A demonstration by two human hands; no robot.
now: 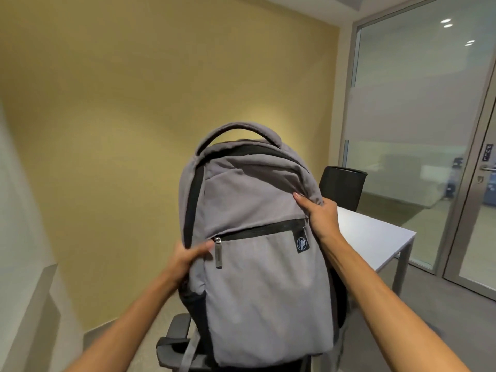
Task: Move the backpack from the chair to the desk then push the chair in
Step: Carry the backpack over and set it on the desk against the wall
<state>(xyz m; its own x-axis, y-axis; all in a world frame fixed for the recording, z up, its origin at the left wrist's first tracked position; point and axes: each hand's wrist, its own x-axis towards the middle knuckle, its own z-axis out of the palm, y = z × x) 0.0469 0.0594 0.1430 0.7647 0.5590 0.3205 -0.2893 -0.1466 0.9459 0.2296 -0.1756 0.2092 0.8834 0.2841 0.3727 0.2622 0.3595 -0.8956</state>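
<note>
The left hand (185, 260) is closed on the backpack (255, 251) at its left edge, thumb pressed across the front just beside the pocket zip pull (218, 253). The right hand (318, 213) pinches a fold of cloth higher up on the bag's right shoulder, fingers wrapped behind. Between them the grey bag hangs upright, front panel facing the person, held up in the air ahead of the chest.

The fabric looks soft and slack; it creases under the right hand, so I would guess the bag is lightly packed and will sag rather than keep its shape. The padded top handle (236, 132) stands free and looks the firmer place to take hold, though a two-sided grip keeps the bag from swinging.

Below, part of the chair (174, 342) shows, an armrest just under the bag's lower left corner. The white table (375, 237) lies to the right, beyond the right forearm, with a second dark chair (343, 189) behind it.
</note>
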